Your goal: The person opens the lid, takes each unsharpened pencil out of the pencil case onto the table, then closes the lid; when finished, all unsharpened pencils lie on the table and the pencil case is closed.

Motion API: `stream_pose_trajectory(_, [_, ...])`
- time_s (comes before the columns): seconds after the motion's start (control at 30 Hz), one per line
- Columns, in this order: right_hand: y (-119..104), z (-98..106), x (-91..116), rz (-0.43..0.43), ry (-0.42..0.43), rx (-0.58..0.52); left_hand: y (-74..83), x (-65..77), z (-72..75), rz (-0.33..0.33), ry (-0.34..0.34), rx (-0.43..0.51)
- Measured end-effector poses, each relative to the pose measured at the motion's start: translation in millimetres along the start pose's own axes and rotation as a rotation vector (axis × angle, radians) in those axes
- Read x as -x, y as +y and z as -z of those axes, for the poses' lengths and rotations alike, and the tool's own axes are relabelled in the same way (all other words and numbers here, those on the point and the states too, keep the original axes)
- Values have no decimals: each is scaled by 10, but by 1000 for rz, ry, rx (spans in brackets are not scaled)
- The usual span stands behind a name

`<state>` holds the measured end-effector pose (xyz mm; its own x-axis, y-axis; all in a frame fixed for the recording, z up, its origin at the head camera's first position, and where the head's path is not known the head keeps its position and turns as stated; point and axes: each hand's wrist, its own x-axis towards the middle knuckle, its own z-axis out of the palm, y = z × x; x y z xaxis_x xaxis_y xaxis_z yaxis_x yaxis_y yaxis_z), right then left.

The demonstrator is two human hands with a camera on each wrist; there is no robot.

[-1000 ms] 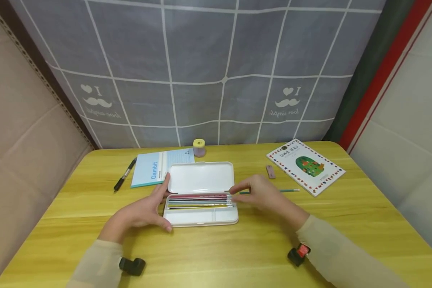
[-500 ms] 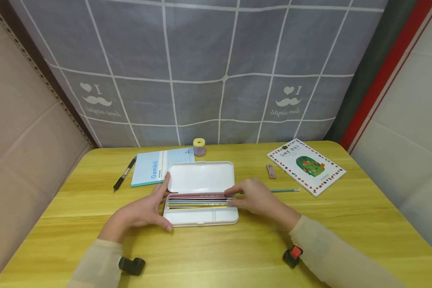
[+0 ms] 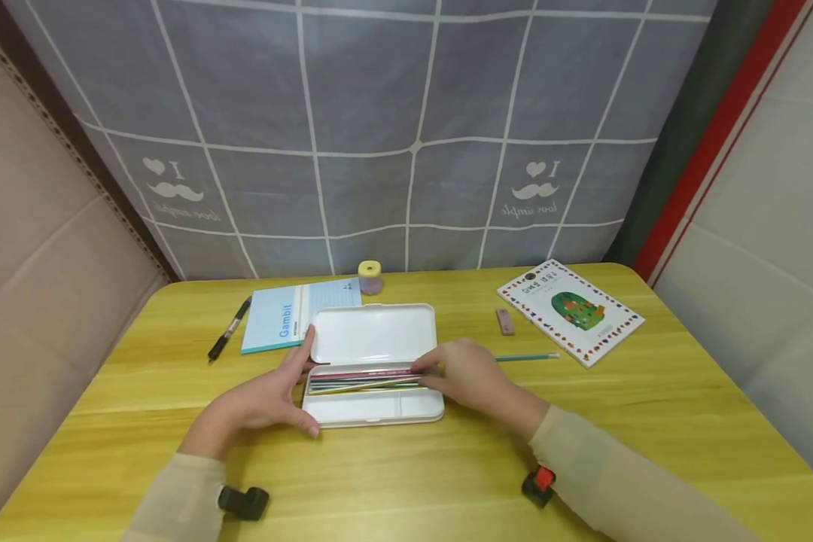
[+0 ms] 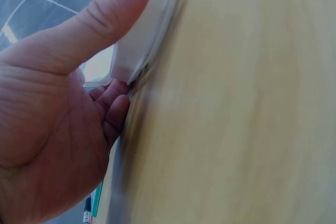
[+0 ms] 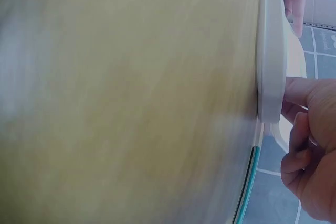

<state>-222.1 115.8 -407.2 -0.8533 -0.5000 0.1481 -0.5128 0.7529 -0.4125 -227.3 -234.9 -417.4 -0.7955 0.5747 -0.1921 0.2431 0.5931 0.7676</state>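
Note:
A white pencil case [image 3: 352, 409] lies with its lid [image 3: 373, 335] swung back on the yellow wood-grain table. Several pencils [image 3: 362, 383] fill its rear compartment; the front one holds nothing. My left hand [image 3: 264, 410] grips the case's left end, thumb at the front corner and index finger up along the lid. In the left wrist view the other fingers curl in by the end wall. With thumb and index finger, my right hand [image 3: 470, 375] pinches pencils near their right ends, which the fingers hide. A yellow pencil among them slants upward to the right.
Behind the right hand lies a teal pencil [image 3: 528, 357], with a pink eraser [image 3: 505, 322] and a white booklet [image 3: 572, 310] beyond. Left of the case are a blue notebook [image 3: 267, 320] and black pen [image 3: 229, 331]. A small yellow-topped container [image 3: 369, 277] stands behind.
My right hand has moved left, from the case's right end in over the pencils. The pencils' right ends have shifted and now slant. The left hand keeps its hold on the case.

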Motion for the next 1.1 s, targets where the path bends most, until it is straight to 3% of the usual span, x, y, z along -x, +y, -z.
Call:
stream_pose_trajectory(0.2, [-38,-41,-8,43,55,38,-7,-3,1,-11,-1,1])
stream_pose_trajectory(0.6, [-32,-74,-36,16,91,-18,4,7,2,-7,-3,15])
stream_pose_trajectory(0.77, [42,-71,-21,-3,91,-140,13,-7,-8,-10,-7,16])
stream_pose_trajectory(1.0, [134,-36,6,-15,67,-409,-2,-6,-8,-8,-5,12])
stream_pose_trajectory(1.1, [171,-16,17,-31,69,-450,-2,6,-5,-7,-4,10])
